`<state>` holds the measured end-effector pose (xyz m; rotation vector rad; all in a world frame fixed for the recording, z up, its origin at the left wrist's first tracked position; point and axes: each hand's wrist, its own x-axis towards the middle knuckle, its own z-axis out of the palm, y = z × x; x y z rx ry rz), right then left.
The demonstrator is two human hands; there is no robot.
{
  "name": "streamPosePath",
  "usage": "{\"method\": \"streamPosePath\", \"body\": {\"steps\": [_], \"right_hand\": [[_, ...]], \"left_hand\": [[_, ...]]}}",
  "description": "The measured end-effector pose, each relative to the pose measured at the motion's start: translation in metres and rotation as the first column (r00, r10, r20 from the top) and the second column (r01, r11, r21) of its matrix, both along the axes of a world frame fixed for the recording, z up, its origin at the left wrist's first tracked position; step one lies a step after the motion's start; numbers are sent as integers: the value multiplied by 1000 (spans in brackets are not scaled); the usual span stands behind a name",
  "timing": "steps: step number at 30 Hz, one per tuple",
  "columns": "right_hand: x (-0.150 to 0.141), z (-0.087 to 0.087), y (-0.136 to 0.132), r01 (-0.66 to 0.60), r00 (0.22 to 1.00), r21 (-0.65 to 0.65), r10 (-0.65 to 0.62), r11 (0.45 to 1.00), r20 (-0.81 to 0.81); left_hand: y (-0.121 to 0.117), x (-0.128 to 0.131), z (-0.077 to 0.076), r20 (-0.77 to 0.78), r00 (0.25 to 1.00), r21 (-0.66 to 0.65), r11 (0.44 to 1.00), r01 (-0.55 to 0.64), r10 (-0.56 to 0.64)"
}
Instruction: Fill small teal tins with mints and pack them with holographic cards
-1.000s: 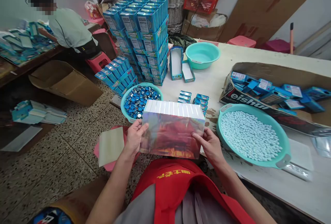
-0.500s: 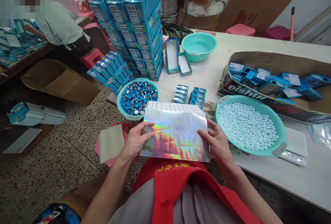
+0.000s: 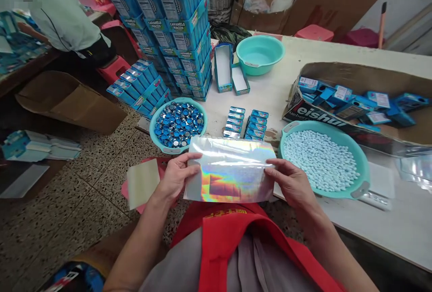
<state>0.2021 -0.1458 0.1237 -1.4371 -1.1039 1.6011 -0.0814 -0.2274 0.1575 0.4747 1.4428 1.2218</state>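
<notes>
A shiny holographic sheet (image 3: 232,175) is stretched between my two hands, above the near edge of the table. My left hand (image 3: 175,177) pinches its left edge between thumb and fingers. On the right edge, my right hand (image 3: 290,179) pinches it the same way. What lies beneath the sheet is hidden. Just beyond it stand two short rows of small blue boxes (image 3: 256,125). A turquoise basin of blue and silver caps (image 3: 178,125) is past my left hand, and a basin of pale blue candies (image 3: 320,161) is beside my right hand.
Blue boxes are stacked high (image 3: 182,26) at the back left. A turquoise basin (image 3: 259,53) and an open blue box (image 3: 223,67) stand behind. A cardboard carton (image 3: 364,137) holding blue boxes is at right. A co-worker (image 3: 67,22) sits far left near a pink stool (image 3: 114,69).
The sheet has shifted and now covers the white row that showed at its far edge. My right hand has moved slightly right along with it. The camera view has shifted a little.
</notes>
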Motion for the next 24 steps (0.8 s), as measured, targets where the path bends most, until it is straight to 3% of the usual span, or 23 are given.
{"method": "streamPosePath", "body": {"steps": [3,6,10,15,18,21,24], "right_hand": [[0,7,4,-68,998,-4,68,998,-5],[1,14,5,-152,988,2,152,988,7],[3,18,6,-210,969,89,195,974,155],[13,16,11,-380,897,206,304,902,320],[13,18,14,-452,823,347,233,822,518],[-15,27,12,-525,781,509,149,682,607],[-61,35,5,-701,706,523,367,485,606]], "left_hand": [[0,0,5,-234,964,-11,992,129,-128],[0,-2,6,-495,862,24,990,141,-111],[-1,-4,6,-664,742,105,971,216,-93],[-4,-5,18,-885,464,160,957,244,30],[-4,-3,29,-923,385,158,939,307,29],[2,10,35,-944,323,95,877,471,-71],[12,27,34,-976,179,23,763,646,-122]]}}
